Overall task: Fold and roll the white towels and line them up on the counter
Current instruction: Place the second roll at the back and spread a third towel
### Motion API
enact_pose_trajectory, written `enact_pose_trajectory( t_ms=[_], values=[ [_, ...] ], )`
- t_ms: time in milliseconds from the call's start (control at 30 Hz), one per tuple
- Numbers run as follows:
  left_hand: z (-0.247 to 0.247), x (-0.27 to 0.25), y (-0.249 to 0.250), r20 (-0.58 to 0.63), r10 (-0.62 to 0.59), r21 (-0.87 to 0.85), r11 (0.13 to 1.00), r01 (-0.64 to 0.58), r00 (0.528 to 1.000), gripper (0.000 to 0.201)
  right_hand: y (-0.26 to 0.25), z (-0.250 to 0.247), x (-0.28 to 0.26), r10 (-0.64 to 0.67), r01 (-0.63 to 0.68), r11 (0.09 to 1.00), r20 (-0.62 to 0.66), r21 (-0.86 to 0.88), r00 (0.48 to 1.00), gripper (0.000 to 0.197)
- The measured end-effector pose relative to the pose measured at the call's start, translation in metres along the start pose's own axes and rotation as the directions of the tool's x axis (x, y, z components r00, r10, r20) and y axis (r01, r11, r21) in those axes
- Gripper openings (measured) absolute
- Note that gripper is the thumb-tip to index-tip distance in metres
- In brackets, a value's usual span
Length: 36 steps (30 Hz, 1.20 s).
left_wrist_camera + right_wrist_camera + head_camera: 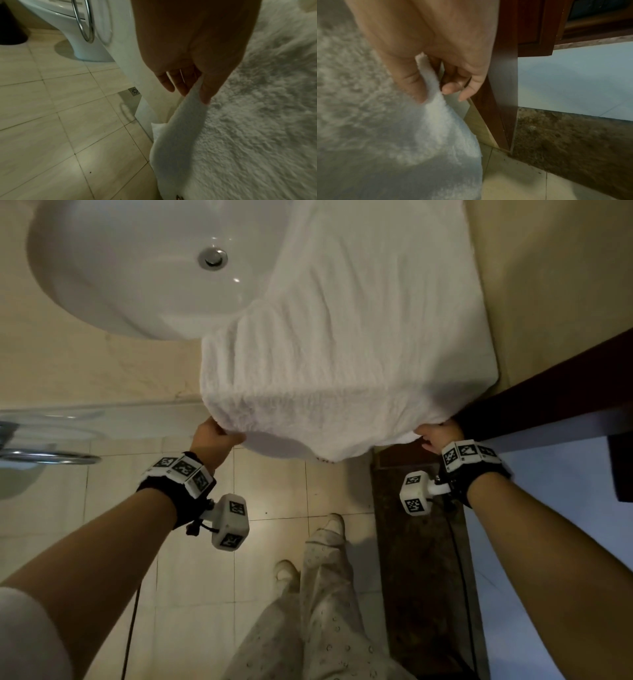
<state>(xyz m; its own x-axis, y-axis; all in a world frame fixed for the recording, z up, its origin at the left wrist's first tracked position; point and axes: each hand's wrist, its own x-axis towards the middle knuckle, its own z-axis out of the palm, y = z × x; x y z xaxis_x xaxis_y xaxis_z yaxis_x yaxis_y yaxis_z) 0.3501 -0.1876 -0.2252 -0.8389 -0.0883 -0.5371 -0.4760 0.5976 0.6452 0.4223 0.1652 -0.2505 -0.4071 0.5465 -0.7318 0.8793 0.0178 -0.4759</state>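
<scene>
At the lower centre of the head view, the left hand [214,436] and right hand [440,436] each pinch a near corner of the white towel [342,337], thumb against curled fingers [453,86]. The towel's long axis runs from the hands toward the top of the frame, spread over the counter [85,364] and overlapping the sink [113,268] rim; its pile is plush and wrinkled, its near edge sagging between the hands

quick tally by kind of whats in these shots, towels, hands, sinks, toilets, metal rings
towel: 1
hands: 2, left hand and right hand, each pinching a near corner of the towel
sink: 1
toilet: 1
metal ring: 1
total: 6
</scene>
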Motion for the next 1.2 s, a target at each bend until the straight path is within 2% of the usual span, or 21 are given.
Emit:
enact_pose_trajectory(
  t_ms=[100,167,267,333,467,533,567,600,667,733,800,867,900,967,1000,1067,1100,1167,1200],
  values=[
    [-0.001,-0.001,-0.006,0.089,-0.058,0.042,0.998,0.055,0.994,0.044,0.006,0.002,-0.002,0.015,-0.013,0.998,-0.028,0.069,1.0,0.042],
    [-0.004,0.0,-0.006,0.125,-0.051,0.202,0.979,0.025,0.991,0.042,0.008,0.0,-0.008,-0.015,0.019,0.998,-0.063,0.064,0.998,0.043],
    [-0.013,0.001,-0.005,0.208,0.014,0.524,0.843,-0.123,0.978,0.045,0.008,-0.006,-0.021,-0.053,0.063,0.995,-0.122,0.076,0.991,0.039],
    [-0.02,-0.004,0.001,0.251,0.025,0.623,0.761,-0.181,0.968,0.042,0.006,-0.01,-0.034,-0.075,0.085,0.994,-0.139,0.067,0.987,0.035],
    [-0.04,-0.017,0.016,0.352,0.027,0.661,0.701,-0.269,0.936,0.034,-0.009,-0.024,-0.068,-0.145,0.168,0.976,-0.165,0.141,0.976,0.022],
    [-0.054,-0.024,0.026,0.404,0.041,0.648,0.692,-0.318,0.914,0.02,-0.022,-0.033,-0.084,-0.206,0.232,0.961,-0.169,0.151,0.964,0.021],
    [-0.06,-0.026,0.031,0.436,0.049,0.627,0.7,-0.342,0.899,0.011,-0.029,-0.036,-0.09,-0.238,0.264,0.952,-0.166,0.157,0.957,0.024],
    [-0.067,-0.031,0.039,0.462,0.071,0.595,0.715,-0.368,0.884,0.013,-0.039,-0.042,-0.101,-0.281,0.31,0.935,-0.172,0.173,0.944,0.022],
    [-0.082,-0.04,0.058,0.478,0.125,0.477,0.794,-0.377,0.869,0.015,-0.061,-0.053,-0.12,-0.378,0.409,0.896,-0.186,0.175,0.907,0.005],
    [-0.099,-0.043,0.081,0.45,0.163,0.307,0.895,-0.323,0.878,0.009,-0.084,-0.066,-0.133,-0.445,0.48,0.862,-0.212,0.161,0.87,0.006],
    [-0.114,-0.037,0.106,0.323,0.234,0.18,0.936,-0.302,0.917,0.017,-0.109,-0.078,-0.139,-0.468,0.514,0.836,-0.24,0.192,0.85,0.012],
    [-0.124,-0.027,0.129,0.148,0.328,0.097,0.934,-0.343,0.933,0.022,-0.132,-0.087,-0.139,-0.511,0.569,0.786,-0.264,0.24,0.818,0.016],
    [-0.126,-0.021,0.14,0.048,0.385,0.037,0.921,-0.387,0.922,0.022,-0.144,-0.091,-0.138,-0.54,0.604,0.76,-0.285,0.239,0.792,0.018],
    [-0.124,-0.015,0.156,-0.083,0.402,-0.12,0.904,-0.41,0.912,0.007,-0.163,-0.094,-0.133,-0.592,0.656,0.716,-0.29,0.24,0.752,0.029],
    [-0.12,-0.01,0.159,-0.118,0.379,-0.159,0.905,-0.395,0.918,0.02,-0.168,-0.093,-0.131,-0.606,0.658,0.709,-0.258,0.252,0.752,0.036],
    [-0.107,-0.003,0.157,-0.096,0.32,-0.136,0.934,-0.33,0.943,0.048,-0.171,-0.087,-0.118,-0.604,0.625,0.756,-0.162,0.196,0.781,0.045],
    [-0.1,0.0,0.151,-0.081,0.3,-0.071,0.95,-0.305,0.951,0.054,-0.167,-0.082,-0.114,-0.572,0.584,0.801,-0.12,0.133,0.812,0.048],
    [-0.089,-0.003,0.134,-0.054,0.226,0.065,0.973,-0.222,0.973,0.057,-0.153,-0.074,-0.1,-0.465,0.461,0.885,-0.083,-0.061,0.882,0.047],
    [-0.085,-0.006,0.124,-0.04,0.156,0.146,0.978,-0.149,0.987,0.056,-0.143,-0.07,-0.095,-0.409,0.389,0.9,-0.07,-0.196,0.91,0.044]
  ],
)
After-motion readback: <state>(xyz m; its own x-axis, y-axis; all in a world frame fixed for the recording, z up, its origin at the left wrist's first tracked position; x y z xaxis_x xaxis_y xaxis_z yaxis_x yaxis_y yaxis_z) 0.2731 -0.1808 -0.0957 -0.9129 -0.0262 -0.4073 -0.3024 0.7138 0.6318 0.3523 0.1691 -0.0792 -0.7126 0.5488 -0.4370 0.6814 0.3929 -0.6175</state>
